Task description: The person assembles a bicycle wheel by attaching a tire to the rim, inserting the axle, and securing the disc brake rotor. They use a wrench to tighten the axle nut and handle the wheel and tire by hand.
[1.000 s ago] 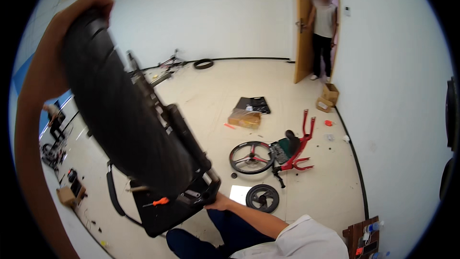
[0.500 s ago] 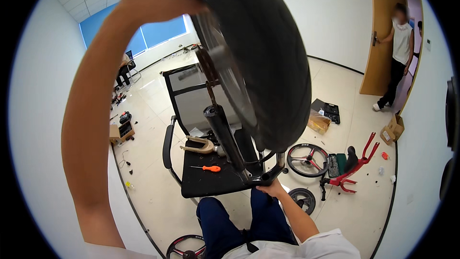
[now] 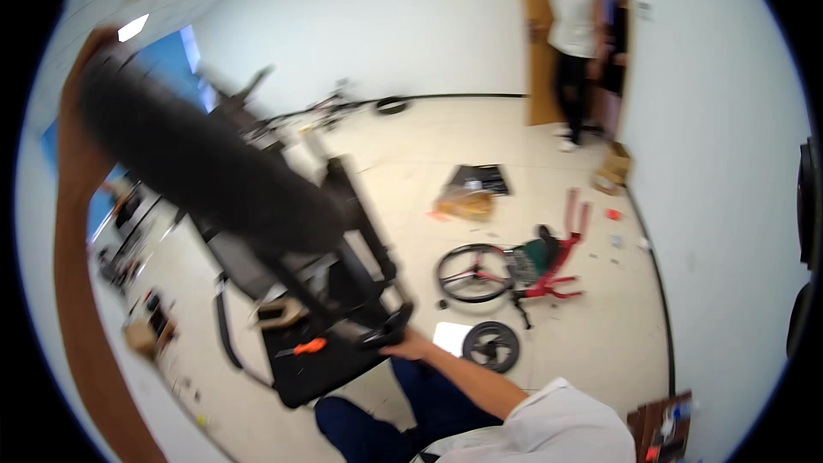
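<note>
A wheel with a thick black tyre [image 3: 214, 163] is held up slantwise over the office chair, blurred by motion. It is mounted in a black fork [image 3: 369, 240]. My left hand [image 3: 96, 47], arm raised at the far left, is at the tyre's upper end; its fingers are blurred and partly hidden. Low down, my right hand [image 3: 410, 345] is closed around the fork's near end, just above my knees. On the black chair seat [image 3: 300, 381] lie an orange-handled screwdriver [image 3: 309, 346] and a beige fork-shaped part [image 3: 281, 313].
To the right lie a spoked wheel [image 3: 474, 273], a red bike frame [image 3: 557, 266] and a small black wheel [image 3: 491, 346]. Farther off are an open black case [image 3: 484, 178] and a cardboard box [image 3: 612, 170]. One person [image 3: 573, 43] stands by the door, another behind.
My view has turned to the right. The wheel and fork have tipped over to the left, with my left hand moving along. My right hand keeps its hold on the fork.
</note>
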Action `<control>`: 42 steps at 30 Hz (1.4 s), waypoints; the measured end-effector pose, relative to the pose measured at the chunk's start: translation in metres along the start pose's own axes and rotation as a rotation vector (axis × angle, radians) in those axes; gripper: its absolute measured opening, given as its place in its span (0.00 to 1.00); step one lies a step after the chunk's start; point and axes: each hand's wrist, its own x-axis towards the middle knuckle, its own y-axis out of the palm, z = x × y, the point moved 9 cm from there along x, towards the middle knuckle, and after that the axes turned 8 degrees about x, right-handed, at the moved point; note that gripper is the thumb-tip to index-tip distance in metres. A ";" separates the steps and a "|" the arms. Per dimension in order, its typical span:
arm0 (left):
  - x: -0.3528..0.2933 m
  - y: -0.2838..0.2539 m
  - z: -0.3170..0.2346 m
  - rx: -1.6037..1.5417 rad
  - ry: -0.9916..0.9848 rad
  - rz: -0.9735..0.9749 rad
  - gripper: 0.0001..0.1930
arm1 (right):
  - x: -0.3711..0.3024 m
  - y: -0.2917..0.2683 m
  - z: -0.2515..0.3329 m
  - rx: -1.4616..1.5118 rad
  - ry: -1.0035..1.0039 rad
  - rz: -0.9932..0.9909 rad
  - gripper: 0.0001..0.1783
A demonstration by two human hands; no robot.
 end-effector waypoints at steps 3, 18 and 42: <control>-0.003 0.020 -0.001 -0.092 -0.079 0.071 0.34 | 0.005 0.003 -0.006 0.107 0.097 0.074 0.38; -0.001 0.027 -0.035 -0.158 0.063 0.216 0.40 | 0.000 0.015 0.005 0.039 -0.269 0.081 0.36; 0.017 0.028 -0.037 -0.370 0.030 0.220 0.29 | -0.011 -0.022 0.010 -0.074 -0.265 -0.047 0.25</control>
